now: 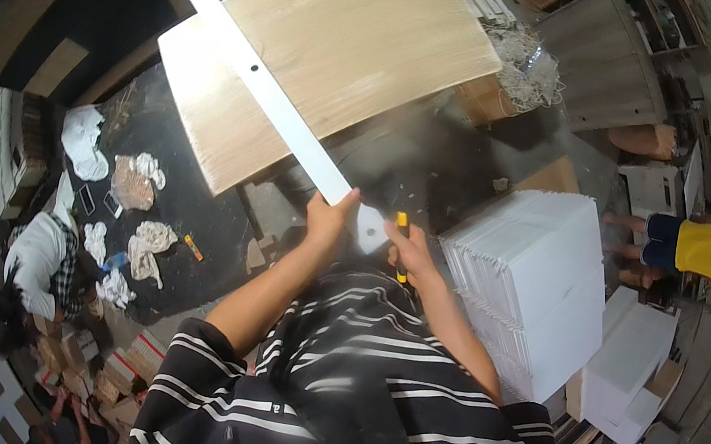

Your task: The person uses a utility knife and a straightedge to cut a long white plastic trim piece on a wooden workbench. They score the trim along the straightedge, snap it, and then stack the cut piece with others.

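Note:
A long, narrow white panel point(283, 119) with small dark holes slants from the upper left down to my body. Near its lower end my left hand point(329, 220) is closed round it. Just beyond that hand is a white pointed part point(369, 230) with a hole; whether it is the panel's own end or a separate piece I cannot tell. My right hand point(412, 253) grips a yellow-and-black utility knife point(403, 222), with its fingers at the edge of that white part. Under the panel's upper stretch lies a large light wood-grain board point(360, 33).
To my right stands a tall stack of white panels point(544, 284). A dark work surface point(197, 147) at left bears crumpled wrappings point(149, 248), phones and another yellow cutter point(194, 248). Tangled strapping point(529, 72) lies beyond the board. One person point(710, 248) is at right, another point(40, 257) at left.

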{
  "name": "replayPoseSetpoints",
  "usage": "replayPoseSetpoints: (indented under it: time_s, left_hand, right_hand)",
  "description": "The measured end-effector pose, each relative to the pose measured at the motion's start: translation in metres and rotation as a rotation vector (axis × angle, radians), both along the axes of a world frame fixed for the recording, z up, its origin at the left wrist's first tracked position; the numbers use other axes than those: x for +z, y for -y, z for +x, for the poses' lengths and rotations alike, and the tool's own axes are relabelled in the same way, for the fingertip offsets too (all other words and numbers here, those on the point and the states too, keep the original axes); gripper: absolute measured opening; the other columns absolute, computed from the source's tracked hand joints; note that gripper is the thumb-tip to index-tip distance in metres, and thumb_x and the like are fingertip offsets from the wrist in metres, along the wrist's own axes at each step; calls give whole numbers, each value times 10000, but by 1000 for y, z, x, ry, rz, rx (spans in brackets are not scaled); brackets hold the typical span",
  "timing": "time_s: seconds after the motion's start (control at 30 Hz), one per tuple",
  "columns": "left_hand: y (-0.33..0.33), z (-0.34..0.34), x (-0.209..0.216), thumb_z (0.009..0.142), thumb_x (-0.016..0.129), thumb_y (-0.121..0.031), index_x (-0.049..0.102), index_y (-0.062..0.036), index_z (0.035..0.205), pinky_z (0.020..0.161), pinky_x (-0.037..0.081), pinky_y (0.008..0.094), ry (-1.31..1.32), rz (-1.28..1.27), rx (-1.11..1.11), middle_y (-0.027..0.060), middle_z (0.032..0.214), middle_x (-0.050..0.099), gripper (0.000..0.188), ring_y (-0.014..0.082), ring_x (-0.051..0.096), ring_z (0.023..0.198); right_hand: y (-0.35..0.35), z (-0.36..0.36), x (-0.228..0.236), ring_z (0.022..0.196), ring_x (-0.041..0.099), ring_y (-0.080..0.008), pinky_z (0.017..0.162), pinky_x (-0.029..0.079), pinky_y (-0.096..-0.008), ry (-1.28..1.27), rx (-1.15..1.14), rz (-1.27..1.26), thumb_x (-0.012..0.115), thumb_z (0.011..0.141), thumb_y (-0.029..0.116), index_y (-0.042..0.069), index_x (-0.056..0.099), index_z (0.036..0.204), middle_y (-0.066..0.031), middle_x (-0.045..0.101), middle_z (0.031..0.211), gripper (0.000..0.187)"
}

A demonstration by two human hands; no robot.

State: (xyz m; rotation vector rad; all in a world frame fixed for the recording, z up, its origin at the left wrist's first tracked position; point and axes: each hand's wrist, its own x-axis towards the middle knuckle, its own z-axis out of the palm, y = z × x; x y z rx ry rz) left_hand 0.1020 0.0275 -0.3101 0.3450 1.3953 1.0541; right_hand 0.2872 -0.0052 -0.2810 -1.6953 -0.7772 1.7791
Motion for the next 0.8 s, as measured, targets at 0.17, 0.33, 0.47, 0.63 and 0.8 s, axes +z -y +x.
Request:
replayPoseSetpoints:
  time_s: [0.17, 0.33, 0.47, 0.63, 0.8]
  left_hand:
    - [12, -23, 7, 899, 795, -112, 608, 30, 1094, 729, 558, 334, -42, 21, 129, 113, 929, 731, 305, 194, 701, 807]
    - [27, -34, 10, 892, 808, -118, 619, 24, 1083, 729, 558, 326, -39, 55, 154, 111, 928, 728, 304, 183, 697, 800]
    - [34, -39, 6, 900, 801, -115, 607, 18, 1112, 731, 552, 318, -74, 51, 191, 102, 932, 721, 317, 171, 686, 806]
    - [44, -51, 6, 855, 815, -142, 572, 17, 1204, 805, 540, 338, -454, 90, 227, 130, 1050, 696, 455, 208, 668, 918]
    - [73, -96, 23, 802, 795, -183, 539, -22, 1353, 817, 557, 391, -736, 144, 152, 173, 1062, 728, 629, 273, 714, 917]
  right_hand:
    - [-1, -31, 6, 493, 482, -63, 447, 393, -242, -33, 125, -18, 781, 916, 361, 48, 624, 938, 19, 543, 699, 351]
    - [-1, -51, 10, 484, 483, -58, 450, 381, -244, 104, 196, 92, 801, 896, 365, 58, 634, 870, 27, 552, 650, 351]
    - [-9, -68, 5, 478, 487, -61, 453, 378, -247, 162, 225, 101, 797, 897, 386, 62, 644, 881, 23, 578, 649, 359]
    - [-22, -72, -8, 507, 499, -54, 468, 386, -219, 155, 145, 126, 758, 943, 337, 62, 678, 972, -10, 649, 730, 288]
    - [-28, -48, -14, 497, 509, -68, 465, 403, -234, 103, 119, 103, 737, 963, 342, 73, 650, 984, -11, 633, 725, 283]
